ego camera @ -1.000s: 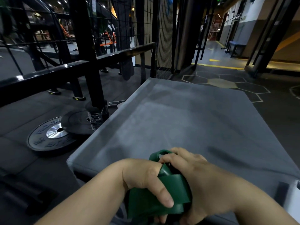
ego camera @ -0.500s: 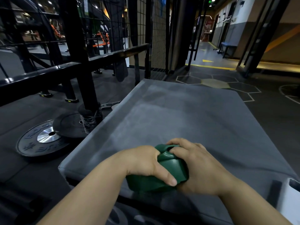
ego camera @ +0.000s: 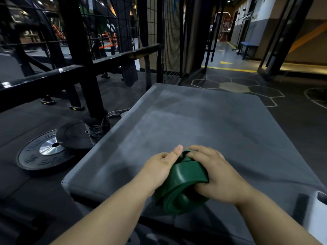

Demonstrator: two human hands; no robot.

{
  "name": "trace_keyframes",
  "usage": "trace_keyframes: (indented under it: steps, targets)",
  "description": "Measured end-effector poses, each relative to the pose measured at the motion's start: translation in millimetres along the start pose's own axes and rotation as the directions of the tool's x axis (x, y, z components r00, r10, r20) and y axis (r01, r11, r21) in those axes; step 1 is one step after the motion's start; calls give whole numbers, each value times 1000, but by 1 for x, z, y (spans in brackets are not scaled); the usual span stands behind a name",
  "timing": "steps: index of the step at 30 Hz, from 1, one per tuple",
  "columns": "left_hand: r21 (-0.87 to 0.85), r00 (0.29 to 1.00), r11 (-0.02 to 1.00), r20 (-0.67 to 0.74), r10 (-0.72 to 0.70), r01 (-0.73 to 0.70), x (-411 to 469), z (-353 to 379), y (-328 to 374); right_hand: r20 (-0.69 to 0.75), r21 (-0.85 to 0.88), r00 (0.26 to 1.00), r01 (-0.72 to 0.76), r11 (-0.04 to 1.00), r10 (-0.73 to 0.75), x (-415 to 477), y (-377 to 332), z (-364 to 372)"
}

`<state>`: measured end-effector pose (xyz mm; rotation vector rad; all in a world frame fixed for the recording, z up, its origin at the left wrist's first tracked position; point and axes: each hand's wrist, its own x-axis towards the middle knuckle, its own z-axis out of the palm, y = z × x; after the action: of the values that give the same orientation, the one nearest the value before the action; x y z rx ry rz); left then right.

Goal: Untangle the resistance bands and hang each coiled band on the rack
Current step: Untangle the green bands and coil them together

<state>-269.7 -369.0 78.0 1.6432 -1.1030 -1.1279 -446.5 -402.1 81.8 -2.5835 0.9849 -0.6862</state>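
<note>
Gripped from both sides, low over the near end of the grey padded surface [ego camera: 194, 124]: a dark green resistance band [ego camera: 185, 179], bunched into a thick roll of flat, overlapping layers. On its left flank the left hand [ego camera: 157, 170], clenched against the roll, thumb stretched up along the top edge and knuckles folded just behind it. On its right flank the right hand [ego camera: 219, 175], fingers curled over the far top of the roll and thumb tucked under a broad fold, grasping the band. Lower loops of the roll hanging at the near edge of the surface, between the two wrists. Hard to tell whether resting on the surface or lifted just off it. To the left, on the dark rubber floor [ego camera: 21, 121], a black weight plate [ego camera: 44, 154] with a shiny metal hub, and a plainer plate [ego camera: 74, 137] lying against its far right edge. Just beyond them a black rack upright [ego camera: 83, 76] crossed by a horizontal rail [ego camera: 40, 80], with a dark strip [ego camera: 130, 75] draped over the rail farther back. Behind that, a wire mesh panel [ego camera: 170, 41]. Far ahead, hexagon outlines [ego camera: 233, 87] on the floor, one filled yellow, and a blue bench [ego camera: 250, 44] down the corridor. At the bottom right corner, part of a white object [ego camera: 316, 221], cut off by the frame.
</note>
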Motion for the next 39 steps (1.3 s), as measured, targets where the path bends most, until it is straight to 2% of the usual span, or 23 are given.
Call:
trace_keyframes:
  steps: [4,7,9,11,12,14,16,18,20,22,24,25,26,27,29,30,31,33,34,35,39]
  targets:
    - [-293,995,953,-83,53,-75,-4,12,1,-119,7,985,-123,992,123,-1,5,3]
    - [-441,998,897,-64,-23,-7,-4,17,1,-230,53,932,-274,960,279,-3,5,5]
    - [-489,995,872,-91,-37,-12,-4,20,1,-348,26,879,-339,940,327,-4,-1,8]
    - [-537,988,842,-150,-43,-45,-3,23,1,-442,59,788,-452,890,429,-1,-10,7]
    - [-569,984,821,-170,-53,-54,-3,24,3,-430,98,754,-508,856,496,0,-15,6]
    - [-597,974,798,-216,-62,-81,-1,25,3,-388,148,741,-537,831,548,1,-20,7]
    - [-565,958,816,-282,-50,-123,1,28,1,-381,205,727,-536,819,571,0,-19,8]
    - [-523,937,837,-347,-36,-161,2,34,-2,-371,283,682,-563,776,630,-2,-15,12]
    - [-527,921,833,-385,-56,-170,2,38,-3,-310,394,663,-562,727,681,-6,-15,11]
    - [-559,911,815,-399,-103,-152,3,40,-2,-208,458,704,-543,704,679,-10,-20,9]
    - [-586,896,796,-423,-136,-156,4,42,0,-64,447,750,-568,691,658,-12,-28,11]
    - [-587,889,794,-436,-141,-162,4,44,0,11,502,752,-574,647,659,-13,-28,15]
    - [-582,885,795,-446,-137,-170,5,47,-1,104,629,753,-556,543,650,-14,-29,18]
    - [-581,884,795,-448,-131,-176,5,50,-1,206,772,752,-518,368,626,-14,-31,19]
    - [-596,898,784,-423,-120,-176,4,54,1,346,916,770,-400,-17,535,-18,-32,17]
    - [-594,905,786,-410,-113,-171,5,55,1,339,937,806,-332,-104,485,-19,-32,16]
    - [-586,913,795,-394,-108,-159,5,55,1,301,953,846,-279,-115,440,-19,-33,16]
    - [-572,931,808,-355,-89,-141,5,56,2,197,974,873,-227,14,446,-16,-37,21]
    - [-570,937,809,-342,-71,-147,4,55,2,158,973,842,-222,65,515,-12,-36,23]
    - [-555,940,817,-338,-50,-156,3,55,3,134,974,799,-216,72,586,-9,-35,23]
    - [-354,923,905,-374,95,-237,8,35,6,194,981,698,-151,-123,690,0,-24,-1]
